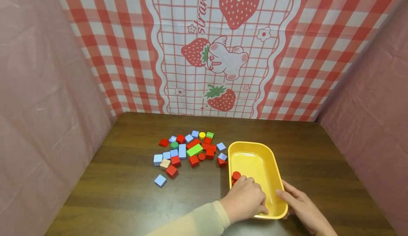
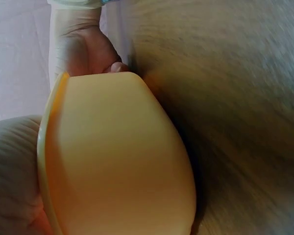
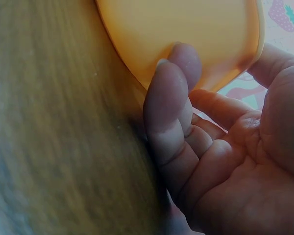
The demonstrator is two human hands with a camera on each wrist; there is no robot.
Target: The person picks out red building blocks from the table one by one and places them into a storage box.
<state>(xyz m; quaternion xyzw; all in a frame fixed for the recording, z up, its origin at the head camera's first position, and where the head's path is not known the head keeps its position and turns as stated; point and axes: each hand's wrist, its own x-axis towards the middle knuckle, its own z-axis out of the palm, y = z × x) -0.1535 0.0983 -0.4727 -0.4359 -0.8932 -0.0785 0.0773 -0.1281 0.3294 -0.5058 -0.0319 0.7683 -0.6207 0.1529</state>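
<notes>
A yellow plastic tray (image 1: 275,161) with rounded corners sits on the table at the right. My right hand (image 1: 302,207) grips its near right corner, thumb over the rim and fingers against the outer wall, as the right wrist view also shows. My left hand (image 1: 245,197) reaches over the near left rim into the tray, fingers bent and pointing down. Its fingertips are hidden, so whether they hold anything cannot be seen. A red cylinder (image 1: 236,175) and another red piece lie in the tray just beside this hand's knuckles.
Left of the tray, several toy blocks lie scattered, among them a green block (image 1: 194,150), a blue block (image 1: 160,181), a wooden cube (image 1: 165,164) and a yellow cylinder (image 1: 202,135). A checkered strawberry cloth (image 1: 127,51) hangs behind the brown table (image 1: 121,193).
</notes>
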